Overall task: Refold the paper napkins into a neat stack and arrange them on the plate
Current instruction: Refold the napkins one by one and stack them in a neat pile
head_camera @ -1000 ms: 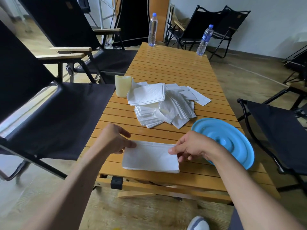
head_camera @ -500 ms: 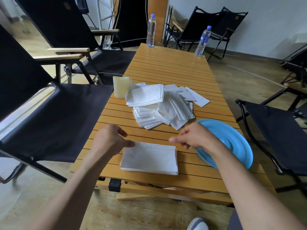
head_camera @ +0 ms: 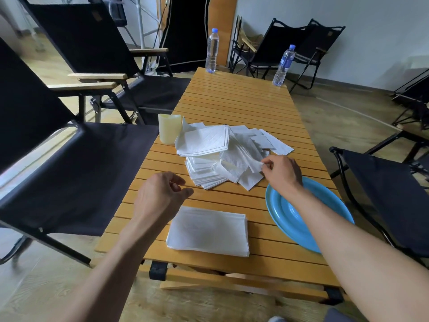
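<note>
A loose pile of white paper napkins (head_camera: 216, 156) lies in the middle of the slatted wooden table (head_camera: 243, 105). A folded white napkin stack (head_camera: 209, 231) lies flat near the front edge. A blue plate (head_camera: 292, 219) sits at the front right, partly under my right forearm. My right hand (head_camera: 282, 173) pinches the corner of one napkin (head_camera: 241, 162) at the pile's right side. My left hand (head_camera: 160, 196) hovers above the table just left of the folded stack, fingers loosely curled, holding nothing.
A pale yellow cup (head_camera: 169, 127) stands left of the pile. Two water bottles (head_camera: 212, 51) (head_camera: 283, 65) stand at the far end of the table. Black folding chairs (head_camera: 76, 173) (head_camera: 385, 196) flank both sides of the table.
My right hand left the folded stack, moved forward to the pile and pinched a napkin. My left hand lifted off the stack's left edge.
</note>
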The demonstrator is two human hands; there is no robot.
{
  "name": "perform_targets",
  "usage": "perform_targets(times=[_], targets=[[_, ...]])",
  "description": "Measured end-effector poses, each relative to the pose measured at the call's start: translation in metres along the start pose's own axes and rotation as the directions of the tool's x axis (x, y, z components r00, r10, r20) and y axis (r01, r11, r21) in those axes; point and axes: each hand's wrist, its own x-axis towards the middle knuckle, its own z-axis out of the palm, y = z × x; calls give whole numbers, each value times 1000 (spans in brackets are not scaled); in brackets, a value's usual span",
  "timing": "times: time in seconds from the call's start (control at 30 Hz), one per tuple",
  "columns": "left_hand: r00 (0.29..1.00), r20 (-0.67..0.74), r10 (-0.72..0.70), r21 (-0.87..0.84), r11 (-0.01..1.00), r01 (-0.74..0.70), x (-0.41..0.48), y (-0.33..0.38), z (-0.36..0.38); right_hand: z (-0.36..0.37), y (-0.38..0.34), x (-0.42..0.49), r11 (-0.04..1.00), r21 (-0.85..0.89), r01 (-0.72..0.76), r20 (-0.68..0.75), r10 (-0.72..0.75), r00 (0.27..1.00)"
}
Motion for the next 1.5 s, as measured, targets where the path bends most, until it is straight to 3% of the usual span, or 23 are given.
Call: perform_targets(times=[0.13,0.3,0.4,0.5,0.67,0.73,0.83,0.93,1.03,1.13,1.23,1.3,1.4,1.47,1.5], targets=[[1000,-9,14,-7,1000,-14,0,1,0,-21,-12,-5,941,338,-3,-148,57,987],[996,79,51,-193,981,-35,-3,8,-2,-36,-35,-27,775,628,63,-108,6,994],[990,124,63,-274,961,-27,-8,10,-5,-17,-43,-42,757,653,-1,58,-48,997],[989,128,72,-280,959,-34,-10,10,-7,8,-41,-55,751,633,-190,283,4,959],[992,100,81,-277,959,-50,-7,5,-10,17,-39,-53,497,747,-442,449,113,886],[992,93,82,-277,959,-53,-6,4,-10,13,-39,-53,420,784,-456,457,106,883],[991,106,82,-312,949,-46,-6,5,-7,0,-44,-55,410,836,-366,368,77,927],[984,161,79,-402,916,-7,-9,11,-7,-21,-56,-57,228,931,-286,287,30,957],[953,244,177,-518,855,-26,-16,22,-10,-36,-68,-67,96,949,-300,309,-87,947],[913,280,298,-625,778,-63,-24,34,-10,-38,-78,-81,164,935,-315,346,-229,910],[932,258,254,-793,607,54,-26,38,-10,-40,-80,-84,258,928,-270,346,-325,880],[962,221,161,-804,589,87,-24,37,-14,-42,-74,-79,261,939,-222,284,-233,930],[970,234,68,-797,585,152,-19,30,-21,-43,-57,-67,353,916,-191,190,39,981],[949,310,64,-815,532,230,-15,25,-26,-43,-49,-66,348,864,-365,380,26,925],[934,351,73,-818,510,267,-13,22,-27,-45,-47,-67,334,811,-479,518,-33,855]])
